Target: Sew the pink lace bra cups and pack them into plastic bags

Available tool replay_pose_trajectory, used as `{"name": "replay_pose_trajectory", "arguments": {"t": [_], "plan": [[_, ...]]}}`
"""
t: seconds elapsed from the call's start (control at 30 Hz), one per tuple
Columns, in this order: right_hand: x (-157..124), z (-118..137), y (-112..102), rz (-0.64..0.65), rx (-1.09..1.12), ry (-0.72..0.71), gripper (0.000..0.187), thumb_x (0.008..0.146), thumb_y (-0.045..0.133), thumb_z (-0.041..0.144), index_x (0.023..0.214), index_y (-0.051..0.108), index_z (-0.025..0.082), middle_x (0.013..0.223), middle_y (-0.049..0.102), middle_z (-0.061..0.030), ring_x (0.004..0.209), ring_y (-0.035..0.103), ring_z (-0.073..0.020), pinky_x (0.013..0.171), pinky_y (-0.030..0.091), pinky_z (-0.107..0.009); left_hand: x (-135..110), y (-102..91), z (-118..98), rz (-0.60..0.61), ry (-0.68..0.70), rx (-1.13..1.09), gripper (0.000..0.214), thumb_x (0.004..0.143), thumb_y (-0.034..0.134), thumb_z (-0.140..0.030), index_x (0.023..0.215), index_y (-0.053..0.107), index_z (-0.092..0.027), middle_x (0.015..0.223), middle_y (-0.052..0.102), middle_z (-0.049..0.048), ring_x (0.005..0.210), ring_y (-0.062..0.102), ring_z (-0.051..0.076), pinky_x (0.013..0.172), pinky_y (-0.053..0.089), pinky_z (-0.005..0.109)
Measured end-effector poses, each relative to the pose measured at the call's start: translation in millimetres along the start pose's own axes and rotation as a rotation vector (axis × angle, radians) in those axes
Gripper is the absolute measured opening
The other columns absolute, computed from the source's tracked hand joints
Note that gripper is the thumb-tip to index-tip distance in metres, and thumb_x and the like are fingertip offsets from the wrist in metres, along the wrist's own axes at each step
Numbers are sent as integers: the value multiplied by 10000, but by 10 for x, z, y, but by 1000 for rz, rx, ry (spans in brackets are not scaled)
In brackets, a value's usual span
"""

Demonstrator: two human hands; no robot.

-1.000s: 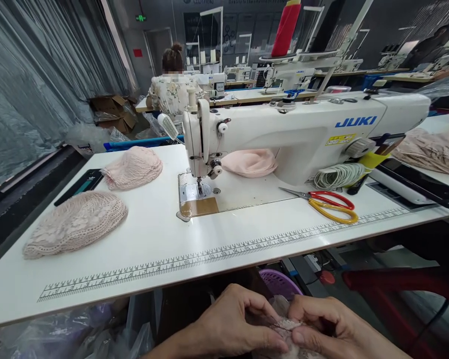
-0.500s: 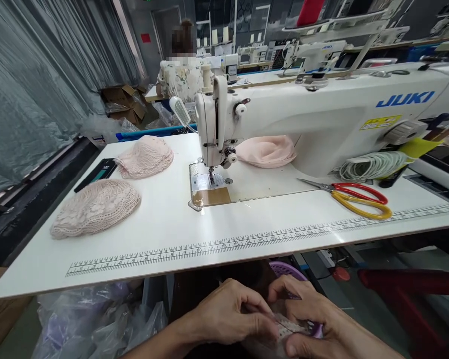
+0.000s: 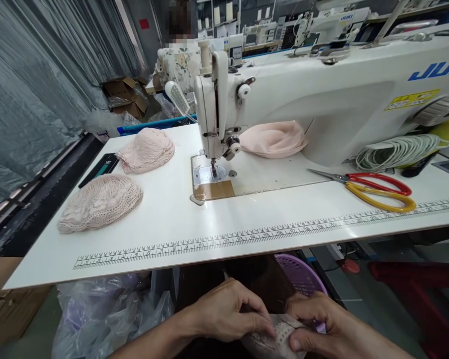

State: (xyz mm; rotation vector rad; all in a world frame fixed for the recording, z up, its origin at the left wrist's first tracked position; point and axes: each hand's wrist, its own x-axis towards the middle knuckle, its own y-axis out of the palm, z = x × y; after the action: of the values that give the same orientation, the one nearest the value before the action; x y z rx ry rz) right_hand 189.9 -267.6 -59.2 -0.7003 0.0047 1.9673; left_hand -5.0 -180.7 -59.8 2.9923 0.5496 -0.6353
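Note:
Below the table's front edge, my left hand point(image 3: 234, 309) and my right hand point(image 3: 318, 324) pinch a piece of pale pink lace fabric point(image 3: 280, 336) between them. Thumbs and fingers press on it from both sides, and part of it is hidden behind them. Above stands a white sewing machine point(image 3: 322, 89), its needle and presser foot over the metal plate point(image 3: 205, 177). Smooth pink fabric pieces point(image 3: 273, 139) lie under the machine's arm. Two stacks of lace cups, a nearer one point(image 3: 101, 203) and a farther one point(image 3: 147, 150), rest on the table's left side.
Scissors point(image 3: 377, 190) with red and yellow handles lie on the right, beside a coil of pale cord point(image 3: 396, 151). A printed ruler point(image 3: 224, 243) runs along the white table's front. Beneath are a purple basket point(image 3: 303, 274) and plastic bags point(image 3: 97, 314). Another person point(image 3: 179, 62) sits beyond.
My view has shifted, with the machine now closer. My right hand has moved slightly right and down, and more of the lace fabric shows between my hands. More of the purple basket is visible.

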Motion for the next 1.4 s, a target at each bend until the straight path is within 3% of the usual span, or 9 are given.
{"name": "replay_pose_trajectory", "arguments": {"t": [0.17,0.33,0.5,0.67,0.77,0.9,1.13,1.4], "plan": [[-22,-55,-11,-11,45,30,295,749,590,409,583,491,186,592,397,47,595,366,-107,558,275,-219,-53,-10,-7,-22,-17,42,257,611,788,-283,821,741,-142,535,527,-54,523,433,64,488,307,138],[-76,-92,-10,39,169,7,395,742,605,527,588,528,172,583,407,42,581,354,-102,529,250,-224,-34,13,-32,18,-27,0,134,707,714,-251,784,752,-148,614,638,-5,603,542,99,570,381,147],[-58,-78,14,59,269,-9,445,694,645,584,597,589,153,553,392,48,557,325,-87,506,228,-219,-21,10,-2,67,-52,-45,145,733,682,-262,814,752,-164,675,682,12,626,576,108,601,406,156],[-23,-82,25,83,311,6,480,681,639,618,588,570,152,545,398,46,543,334,-85,500,238,-219,-50,-26,55,166,-157,-196,405,607,777,-451,892,739,-167,699,678,15,644,584,124,667,451,198],[-25,-93,21,85,313,15,481,672,648,620,589,548,157,553,385,51,547,325,-84,501,229,-218,-26,1,100,158,-152,-185,521,500,827,-482,905,731,-170,760,684,16,705,597,145,668,454,200],[-50,-95,-4,84,299,4,448,699,654,574,565,524,167,557,360,56,556,300,-85,510,221,-218,12,66,129,108,-144,-146,499,551,768,-562,831,741,-149,707,672,25,663,585,139,615,443,193],[-35,-83,-30,193,383,-16,457,719,610,608,631,598,159,586,446,32,567,365,-97,544,275,-222,-28,-1,51,146,-177,-139,495,514,787,-558,813,746,-165,681,676,17,640,592,137,626,455,197],[-19,-74,-49,205,384,4,407,697,655,567,681,674,161,580,457,33,572,358,-95,541,272,-219,-27,-34,86,175,-189,-179,575,551,717,-648,866,744,-167,676,675,23,623,586,111,664,459,188]]}}
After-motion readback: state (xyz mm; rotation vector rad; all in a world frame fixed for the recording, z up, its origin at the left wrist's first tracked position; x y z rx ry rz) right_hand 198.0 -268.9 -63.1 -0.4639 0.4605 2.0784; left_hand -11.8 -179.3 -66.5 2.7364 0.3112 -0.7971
